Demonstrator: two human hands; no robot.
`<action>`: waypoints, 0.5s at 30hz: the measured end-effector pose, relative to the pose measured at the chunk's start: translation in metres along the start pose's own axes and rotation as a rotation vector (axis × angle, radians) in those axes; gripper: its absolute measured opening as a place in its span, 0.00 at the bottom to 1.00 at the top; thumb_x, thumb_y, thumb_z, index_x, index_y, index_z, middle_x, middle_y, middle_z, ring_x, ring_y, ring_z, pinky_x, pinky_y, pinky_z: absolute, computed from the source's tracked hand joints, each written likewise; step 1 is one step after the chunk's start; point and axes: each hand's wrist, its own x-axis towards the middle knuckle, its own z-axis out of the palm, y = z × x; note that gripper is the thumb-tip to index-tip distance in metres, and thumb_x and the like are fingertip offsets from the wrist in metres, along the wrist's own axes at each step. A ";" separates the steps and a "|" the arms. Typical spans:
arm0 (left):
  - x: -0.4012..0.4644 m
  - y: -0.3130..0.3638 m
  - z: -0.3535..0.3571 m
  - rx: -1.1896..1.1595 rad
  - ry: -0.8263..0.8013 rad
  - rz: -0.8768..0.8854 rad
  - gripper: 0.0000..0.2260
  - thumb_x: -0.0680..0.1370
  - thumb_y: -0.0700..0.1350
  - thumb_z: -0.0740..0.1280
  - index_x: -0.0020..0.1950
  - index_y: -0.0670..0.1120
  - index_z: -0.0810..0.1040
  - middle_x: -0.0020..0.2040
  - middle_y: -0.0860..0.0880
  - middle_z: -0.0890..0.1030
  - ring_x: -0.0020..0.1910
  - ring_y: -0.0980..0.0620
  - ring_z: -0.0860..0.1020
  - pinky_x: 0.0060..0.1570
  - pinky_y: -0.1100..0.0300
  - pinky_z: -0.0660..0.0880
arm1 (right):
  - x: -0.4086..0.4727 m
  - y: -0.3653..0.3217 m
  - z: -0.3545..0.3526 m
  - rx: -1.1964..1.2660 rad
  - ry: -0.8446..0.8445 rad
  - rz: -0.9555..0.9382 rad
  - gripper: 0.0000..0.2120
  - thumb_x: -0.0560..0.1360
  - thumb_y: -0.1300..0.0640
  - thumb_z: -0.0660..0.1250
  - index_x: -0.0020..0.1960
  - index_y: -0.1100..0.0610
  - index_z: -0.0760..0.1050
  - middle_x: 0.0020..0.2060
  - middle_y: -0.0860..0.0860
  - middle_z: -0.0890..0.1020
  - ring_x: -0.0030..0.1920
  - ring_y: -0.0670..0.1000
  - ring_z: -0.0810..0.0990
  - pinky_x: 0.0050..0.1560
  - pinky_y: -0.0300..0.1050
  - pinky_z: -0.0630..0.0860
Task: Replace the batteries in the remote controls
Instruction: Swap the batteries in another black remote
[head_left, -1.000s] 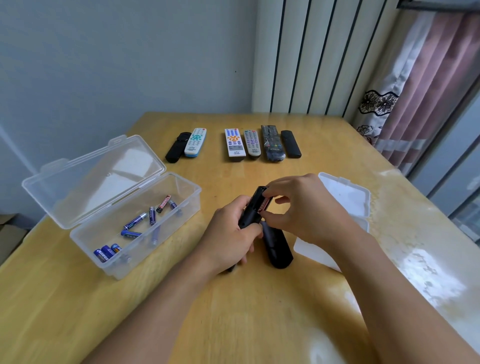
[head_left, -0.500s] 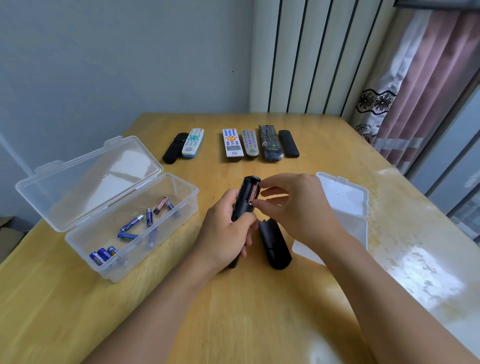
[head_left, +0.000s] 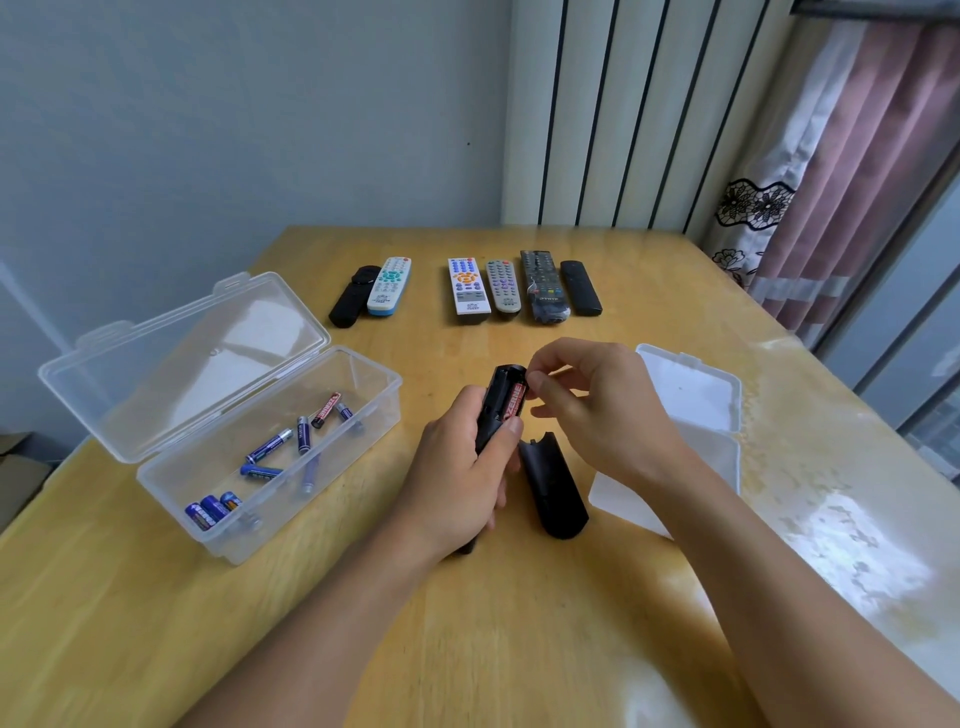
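Left hand (head_left: 457, 467) grips remote (head_left: 493, 410); right grip (head_left: 587, 410) pinches its red battery (head_left: 514, 401).

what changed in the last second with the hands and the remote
The left hand raised the open black remote more upright. The right hand shifted from its middle to the top end of the red battery. The cover, the open box and the row of remotes stayed put.

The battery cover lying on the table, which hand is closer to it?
Left. The left hand, gripping the black remote, sits right beside the battery cover; the right hand is raised behind it at the red battery.
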 end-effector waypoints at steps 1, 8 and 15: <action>0.000 0.001 0.000 -0.008 -0.007 0.000 0.04 0.84 0.47 0.62 0.52 0.48 0.72 0.36 0.44 0.78 0.23 0.53 0.74 0.21 0.60 0.71 | 0.000 0.000 -0.001 -0.002 -0.004 -0.007 0.06 0.80 0.61 0.67 0.45 0.55 0.80 0.40 0.47 0.85 0.38 0.42 0.85 0.41 0.46 0.83; -0.003 0.004 0.005 -0.005 0.007 -0.005 0.09 0.86 0.48 0.56 0.51 0.45 0.72 0.34 0.44 0.77 0.23 0.52 0.74 0.21 0.59 0.71 | 0.000 0.001 -0.004 -0.010 -0.018 -0.035 0.09 0.78 0.65 0.64 0.43 0.55 0.78 0.41 0.49 0.86 0.41 0.43 0.86 0.43 0.42 0.81; -0.006 0.006 0.008 -0.020 0.033 -0.009 0.08 0.86 0.47 0.57 0.52 0.46 0.73 0.33 0.46 0.77 0.23 0.51 0.74 0.21 0.59 0.71 | -0.001 0.000 -0.004 0.061 -0.027 -0.022 0.08 0.78 0.65 0.65 0.43 0.57 0.79 0.42 0.51 0.86 0.42 0.44 0.87 0.45 0.46 0.83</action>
